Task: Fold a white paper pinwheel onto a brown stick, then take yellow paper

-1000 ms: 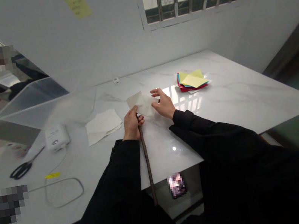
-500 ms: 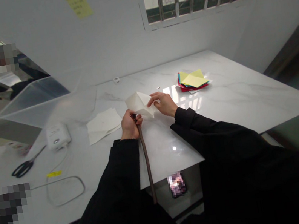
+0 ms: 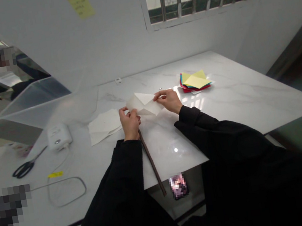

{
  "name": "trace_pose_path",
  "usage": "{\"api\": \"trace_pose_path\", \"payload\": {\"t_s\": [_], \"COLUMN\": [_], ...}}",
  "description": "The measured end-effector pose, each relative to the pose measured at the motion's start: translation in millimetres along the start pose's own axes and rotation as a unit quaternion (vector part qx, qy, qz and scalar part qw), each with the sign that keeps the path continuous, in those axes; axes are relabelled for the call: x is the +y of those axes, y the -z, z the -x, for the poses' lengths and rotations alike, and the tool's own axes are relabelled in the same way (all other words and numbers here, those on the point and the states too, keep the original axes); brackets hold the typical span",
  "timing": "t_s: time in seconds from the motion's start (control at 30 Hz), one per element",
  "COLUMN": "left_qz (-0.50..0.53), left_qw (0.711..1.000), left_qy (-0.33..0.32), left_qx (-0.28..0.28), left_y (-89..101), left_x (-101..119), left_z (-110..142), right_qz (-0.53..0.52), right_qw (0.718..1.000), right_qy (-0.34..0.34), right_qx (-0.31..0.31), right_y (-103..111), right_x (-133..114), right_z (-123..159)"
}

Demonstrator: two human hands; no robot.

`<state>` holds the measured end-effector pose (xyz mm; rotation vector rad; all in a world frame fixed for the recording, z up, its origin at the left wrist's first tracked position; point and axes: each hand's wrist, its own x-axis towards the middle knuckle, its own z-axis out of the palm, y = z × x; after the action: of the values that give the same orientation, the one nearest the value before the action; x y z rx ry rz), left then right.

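My left hand (image 3: 130, 123) is closed around the top of a thin brown stick (image 3: 151, 163) that slants down past the table's front edge, and it also pinches the left corner of a folded white paper (image 3: 144, 104). My right hand (image 3: 169, 100) pinches the right side of the same paper. The paper is held just above the white marble table (image 3: 238, 98), roughly in its middle.
Loose white sheets (image 3: 103, 126) lie left of my hands. A stack of coloured paper (image 3: 194, 81) sits at the back right. A white device (image 3: 59, 137) with a cable, scissors (image 3: 24, 168) and a clear plastic box (image 3: 36, 103) are on the left. Another person sits far left.
The stick's lower end has swung to the right. My right hand has moved along the paper to its right edge, and the paper has been refolded and flattened.
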<state>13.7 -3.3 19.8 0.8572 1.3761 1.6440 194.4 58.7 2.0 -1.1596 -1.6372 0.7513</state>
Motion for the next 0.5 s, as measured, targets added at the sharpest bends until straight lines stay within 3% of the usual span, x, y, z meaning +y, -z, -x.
{"api": "trace_pose_path", "payload": {"t_s": [0.1, 0.33, 0.5], "left_qz": [0.012, 0.012, 0.006], "left_qw": [1.000, 1.000, 1.000], "left_qy": [0.005, 0.002, 0.008], "left_qx": [-0.010, -0.007, -0.011], "left_y": [-0.2, 1.2, 3.2], "left_x": [2.1, 0.9, 2.3], "left_z": [0.5, -4.6, -5.1], "right_qz": [-0.010, 0.056, -0.001], "right_qw": [1.000, 0.993, 0.996], "right_qy": [-0.014, 0.027, 0.001], "right_qx": [-0.017, -0.105, -0.093], "right_y": [3.5, 6.7, 6.8], "right_x": [3.9, -1.4, 2.2], "right_z": [-3.4, 0.4, -2.8]}}
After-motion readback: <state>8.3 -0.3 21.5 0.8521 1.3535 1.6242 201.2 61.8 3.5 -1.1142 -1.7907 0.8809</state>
